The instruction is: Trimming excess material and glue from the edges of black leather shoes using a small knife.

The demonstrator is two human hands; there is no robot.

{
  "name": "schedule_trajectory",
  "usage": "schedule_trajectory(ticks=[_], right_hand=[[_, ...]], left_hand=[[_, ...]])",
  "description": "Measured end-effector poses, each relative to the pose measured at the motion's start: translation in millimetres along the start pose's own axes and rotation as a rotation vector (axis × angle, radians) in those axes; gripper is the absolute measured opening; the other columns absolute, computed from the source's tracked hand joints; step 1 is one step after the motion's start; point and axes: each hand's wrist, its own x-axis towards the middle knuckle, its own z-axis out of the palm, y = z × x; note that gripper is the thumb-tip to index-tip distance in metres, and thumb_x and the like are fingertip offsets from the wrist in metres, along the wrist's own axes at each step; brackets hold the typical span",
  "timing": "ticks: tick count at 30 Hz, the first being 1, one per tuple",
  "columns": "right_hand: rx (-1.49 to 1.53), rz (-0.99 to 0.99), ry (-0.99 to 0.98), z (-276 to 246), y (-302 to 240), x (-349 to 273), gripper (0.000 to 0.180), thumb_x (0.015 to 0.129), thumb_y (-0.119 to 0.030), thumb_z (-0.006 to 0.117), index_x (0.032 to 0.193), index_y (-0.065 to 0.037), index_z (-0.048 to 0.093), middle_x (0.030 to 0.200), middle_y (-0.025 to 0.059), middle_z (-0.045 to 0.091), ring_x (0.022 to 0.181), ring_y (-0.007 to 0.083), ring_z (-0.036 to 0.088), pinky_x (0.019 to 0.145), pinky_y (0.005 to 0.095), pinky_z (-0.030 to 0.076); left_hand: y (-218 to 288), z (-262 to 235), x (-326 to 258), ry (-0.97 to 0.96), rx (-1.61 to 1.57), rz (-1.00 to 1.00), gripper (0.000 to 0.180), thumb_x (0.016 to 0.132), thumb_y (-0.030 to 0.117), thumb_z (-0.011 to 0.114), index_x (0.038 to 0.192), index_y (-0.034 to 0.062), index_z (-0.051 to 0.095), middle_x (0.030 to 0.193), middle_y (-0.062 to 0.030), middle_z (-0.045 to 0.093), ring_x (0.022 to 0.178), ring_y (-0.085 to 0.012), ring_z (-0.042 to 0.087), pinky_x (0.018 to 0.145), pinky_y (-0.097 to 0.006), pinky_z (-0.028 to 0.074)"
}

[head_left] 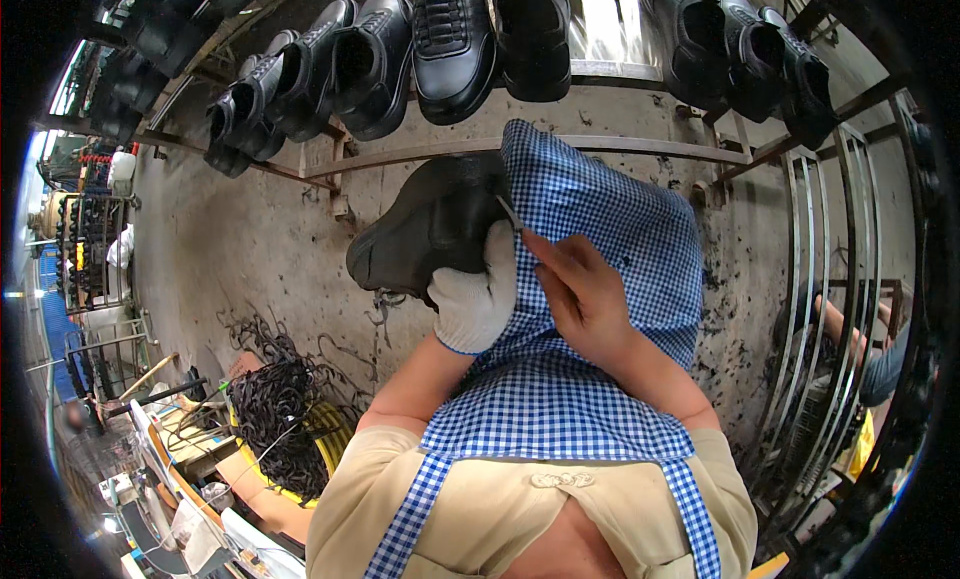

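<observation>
My left hand (476,297), in a white cloth glove, grips a black leather shoe (425,224) and holds it on my lap over a blue-and-white checked apron (600,209). The shoe lies with its toe pointing left. My bare right hand (580,291) pinches a thin, light-coloured tool (508,212) whose tip touches the shoe's back end near the gloved fingers. The heel end of the shoe is hidden behind the glove and apron.
A metal rack (560,144) above my lap carries several black shoes (455,44) in a row. A pile of black laces (275,414) lies at lower left beside a cluttered bench. Curved metal bars (835,279) stand at right, with another person's arm (850,334) behind them.
</observation>
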Motion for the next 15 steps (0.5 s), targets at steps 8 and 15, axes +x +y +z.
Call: schedule_trajectory(ticks=[8, 15], right_hand=[[0.099, -0.019, 0.094, 18.2, 0.3, -5.9, 0.045, 0.086, 0.006, 0.055, 0.13, -0.003, 0.054, 0.081, 0.0093, 0.053, 0.069, 0.0197, 0.05, 0.06, 0.0301, 0.043], [0.119, 0.053, 0.102, 7.8, -0.5, 12.1, 0.045, 0.088, 0.004, 0.054, 0.131, -0.006, 0.053, 0.081, 0.0096, 0.052, 0.068, 0.0209, 0.05, 0.06, 0.031, 0.042]], left_hand=[[-3.1, 8.5, -2.0, 0.065, -0.051, 0.081, 0.029, 0.089, 0.013, 0.062, 0.114, -0.0035, 0.062, 0.106, -0.0178, 0.068, 0.093, -0.0295, 0.068, 0.082, -0.036, 0.053], [-9.8, 11.0, -11.7, -0.014, 0.026, 0.032, 0.032, 0.09, 0.012, 0.06, 0.118, -0.0012, 0.061, 0.111, -0.0171, 0.066, 0.099, -0.0298, 0.067, 0.086, -0.036, 0.051]])
